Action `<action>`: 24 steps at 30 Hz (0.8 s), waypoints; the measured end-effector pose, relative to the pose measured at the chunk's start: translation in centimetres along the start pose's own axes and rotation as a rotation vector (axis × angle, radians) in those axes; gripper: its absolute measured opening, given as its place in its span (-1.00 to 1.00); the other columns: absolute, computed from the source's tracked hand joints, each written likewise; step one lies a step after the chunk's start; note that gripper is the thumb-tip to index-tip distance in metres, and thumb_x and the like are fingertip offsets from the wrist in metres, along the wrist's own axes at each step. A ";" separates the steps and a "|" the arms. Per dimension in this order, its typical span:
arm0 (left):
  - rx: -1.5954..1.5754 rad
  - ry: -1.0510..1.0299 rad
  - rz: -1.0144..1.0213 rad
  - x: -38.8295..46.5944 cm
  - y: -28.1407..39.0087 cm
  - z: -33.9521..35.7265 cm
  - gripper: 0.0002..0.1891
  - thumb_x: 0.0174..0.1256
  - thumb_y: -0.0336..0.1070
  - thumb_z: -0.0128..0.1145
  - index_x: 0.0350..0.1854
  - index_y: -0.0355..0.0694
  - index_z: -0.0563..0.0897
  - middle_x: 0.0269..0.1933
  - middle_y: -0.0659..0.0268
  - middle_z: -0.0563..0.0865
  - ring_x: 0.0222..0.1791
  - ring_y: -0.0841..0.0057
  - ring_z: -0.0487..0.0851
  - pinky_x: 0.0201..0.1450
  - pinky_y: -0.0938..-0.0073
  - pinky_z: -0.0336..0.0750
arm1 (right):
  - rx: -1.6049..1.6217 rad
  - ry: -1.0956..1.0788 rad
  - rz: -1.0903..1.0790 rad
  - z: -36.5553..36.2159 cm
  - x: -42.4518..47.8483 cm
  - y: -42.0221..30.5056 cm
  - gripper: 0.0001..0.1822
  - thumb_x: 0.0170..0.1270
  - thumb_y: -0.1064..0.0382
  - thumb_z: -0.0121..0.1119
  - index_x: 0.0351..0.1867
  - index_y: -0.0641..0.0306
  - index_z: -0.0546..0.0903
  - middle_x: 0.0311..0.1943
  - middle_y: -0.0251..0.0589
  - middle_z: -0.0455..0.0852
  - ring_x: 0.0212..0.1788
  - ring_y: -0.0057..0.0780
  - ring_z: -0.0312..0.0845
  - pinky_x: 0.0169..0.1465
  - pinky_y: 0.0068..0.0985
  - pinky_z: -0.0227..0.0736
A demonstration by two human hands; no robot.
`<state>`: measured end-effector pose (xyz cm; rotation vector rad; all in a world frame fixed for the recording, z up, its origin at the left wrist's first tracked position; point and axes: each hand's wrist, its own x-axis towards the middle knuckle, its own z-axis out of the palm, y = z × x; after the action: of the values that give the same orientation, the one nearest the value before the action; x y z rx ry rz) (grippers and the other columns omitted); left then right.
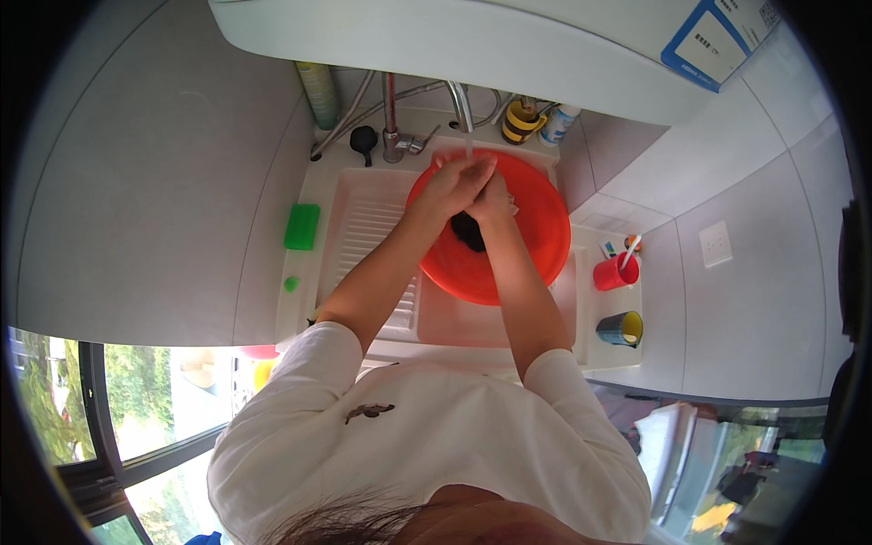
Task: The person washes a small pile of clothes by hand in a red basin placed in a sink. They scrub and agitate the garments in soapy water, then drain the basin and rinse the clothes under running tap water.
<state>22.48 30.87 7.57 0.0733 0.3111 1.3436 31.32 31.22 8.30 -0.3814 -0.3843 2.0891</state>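
Note:
Water runs from the chrome faucet spout onto my two hands, which touch each other over the far part of a red plastic basin. My left hand and my right hand seem pressed together; arms come from the lower left and lower right. Whether anything lies between the palms is hidden. A dark cloth-like item lies in the basin below my wrists, partly covered by the forearms. A small whitish thing shows beside the hand on the right. The basin rests in a sink with a ribbed washboard.
A green soap box sits on the left ledge. On the right ledge stand a red cup holding a toothbrush and a dark cup. A yellow-and-black mug and a bottle stand behind. A white cabinet overhangs the faucet.

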 end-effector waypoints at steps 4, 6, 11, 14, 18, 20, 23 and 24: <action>0.032 -0.230 -0.141 0.4 2.1 -0.4 -0.72 0.55 -0.25 -0.04 -0.06 -0.39 0.62 -0.16 0.08 0.75 -0.14 0.27 0.77 -0.15 0.36 0.71 | -0.088 0.091 -0.078 1.1 1.2 0.2 -0.59 0.54 0.05 -0.18 -0.07 0.36 0.58 -0.17 0.00 0.71 -0.06 -0.13 0.65 0.14 -0.20 0.55; 0.963 -0.028 0.228 -1.0 1.8 1.2 -0.71 0.54 -0.20 -0.01 -0.09 -0.33 0.66 -0.30 0.12 0.74 -0.27 0.25 0.78 -0.31 0.34 0.67 | -0.160 0.323 -0.058 1.4 2.1 0.0 -0.58 0.54 0.04 -0.17 -0.08 0.36 0.59 -0.21 -0.01 0.73 -0.11 -0.12 0.66 0.08 -0.24 0.56; 0.947 0.096 0.327 -2.7 1.3 4.0 -0.74 0.54 -0.16 -0.02 -0.28 -0.22 0.59 -0.48 0.27 0.61 -0.50 0.39 0.60 -0.54 0.42 0.44 | -0.188 0.248 0.038 1.5 3.6 0.4 -0.61 0.52 -0.02 -0.10 -0.13 0.28 0.58 -0.20 -0.11 0.63 -0.20 -0.23 0.53 -0.11 -0.36 0.44; 0.154 -0.160 -0.159 -1.7 2.2 5.4 -0.70 0.55 -0.15 -0.03 -0.41 -0.16 0.52 -0.57 0.36 0.51 -0.63 0.50 0.46 -0.65 0.49 0.28 | 0.213 -0.195 0.155 -2.6 4.7 0.0 -0.65 0.51 0.02 -0.12 -0.35 0.17 0.52 -0.52 -0.37 0.40 -0.55 -0.46 0.20 -0.47 -0.50 0.13; 0.363 -0.049 0.078 -0.7 2.2 6.5 -0.70 0.52 -0.20 -0.02 -0.45 -0.18 0.52 -0.53 0.33 0.55 -0.69 0.46 0.45 -0.69 0.45 0.27 | 0.477 -0.291 0.156 -2.4 4.4 0.2 -0.69 0.27 0.14 0.03 -0.67 0.04 0.49 -0.81 -0.48 0.35 -0.78 -0.57 0.20 -0.66 -0.56 0.20; 0.884 0.066 0.497 -0.5 2.3 6.0 -0.78 0.47 -0.26 0.01 -0.38 -0.22 0.58 -0.40 0.22 0.64 -0.59 0.34 0.55 -0.58 0.36 0.39 | 0.316 -0.157 0.138 1.5 3.2 0.9 -0.76 0.26 0.10 0.05 -0.54 0.10 0.51 -0.66 -0.37 0.48 -0.60 -0.47 0.39 -0.46 -0.48 0.42; 1.706 0.055 1.101 -0.5 2.2 4.2 -0.85 0.35 -0.32 0.08 -0.21 -0.24 0.67 -0.17 0.10 0.73 -0.31 0.15 0.67 -0.25 0.22 0.53 | -0.036 -0.111 0.131 4.2 1.2 1.8 -0.58 0.49 -0.09 -0.07 -0.09 0.26 0.53 -0.26 -0.21 0.61 -0.25 -0.33 0.54 -0.12 -0.35 0.55; 1.728 -0.029 1.157 -0.7 1.9 3.9 -0.82 0.31 -0.32 0.10 -0.15 -0.22 0.70 -0.11 0.09 0.74 -0.19 0.11 0.68 -0.10 0.19 0.53 | -0.061 -0.143 0.091 3.6 1.2 1.7 -0.57 0.49 -0.11 -0.07 -0.07 0.27 0.52 -0.25 -0.19 0.60 -0.25 -0.33 0.54 -0.13 -0.37 0.55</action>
<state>21.54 31.15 11.90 1.9424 1.4774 1.7457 27.90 30.96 10.68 -0.2909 -0.5251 2.2041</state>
